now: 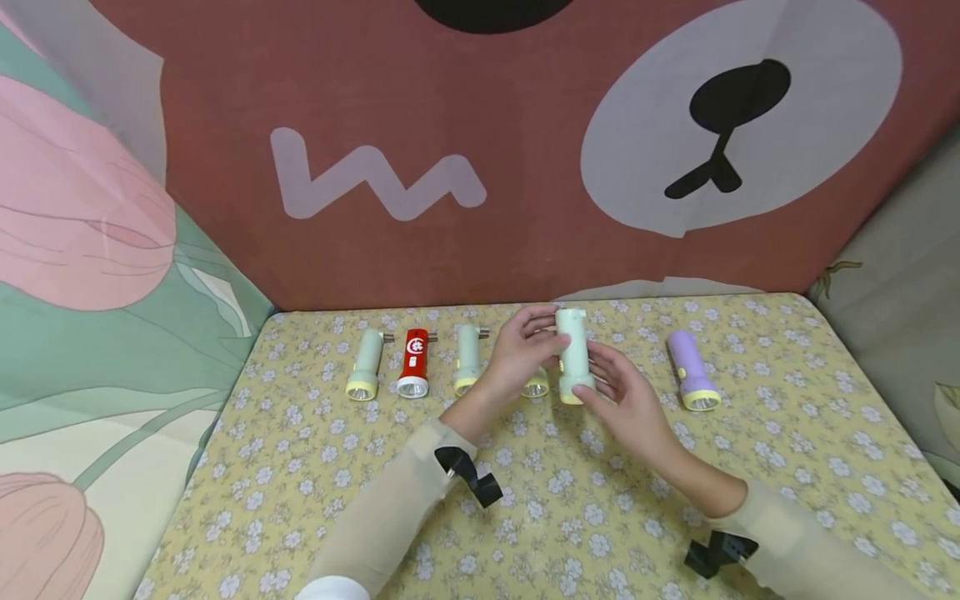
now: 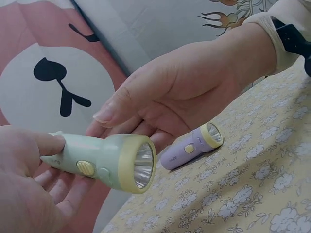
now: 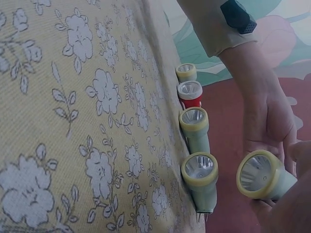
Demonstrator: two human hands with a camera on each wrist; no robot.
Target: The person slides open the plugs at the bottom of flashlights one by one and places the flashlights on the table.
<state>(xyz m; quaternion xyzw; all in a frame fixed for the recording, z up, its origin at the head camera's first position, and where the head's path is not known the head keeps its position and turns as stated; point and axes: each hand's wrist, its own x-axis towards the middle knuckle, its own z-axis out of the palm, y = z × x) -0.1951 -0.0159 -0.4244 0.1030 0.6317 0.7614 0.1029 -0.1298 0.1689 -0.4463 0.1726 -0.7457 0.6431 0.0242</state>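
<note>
A pale green flashlight [image 1: 574, 346] with a cream lens rim is raised in front of me, lens end down in the head view. My left hand [image 1: 517, 350] grips its tail end, thumb across the body. Around the lens end, my right hand [image 1: 630, 408] holds it, thumb in front and fingers behind. The left wrist view shows the cream switch [image 2: 86, 168] on its side. Just left of it lies another green flashlight [image 1: 536, 385], mostly hidden by my left hand in the head view but plain in the right wrist view.
Further left on the flowered tablecloth [image 1: 525, 517] lie a green flashlight [image 1: 467, 358], a red one [image 1: 415, 362] and another green one [image 1: 367, 362], with metal prongs out. A purple flashlight [image 1: 692, 371] lies to the right. Behind hangs a bear-print cloth [image 1: 525, 233].
</note>
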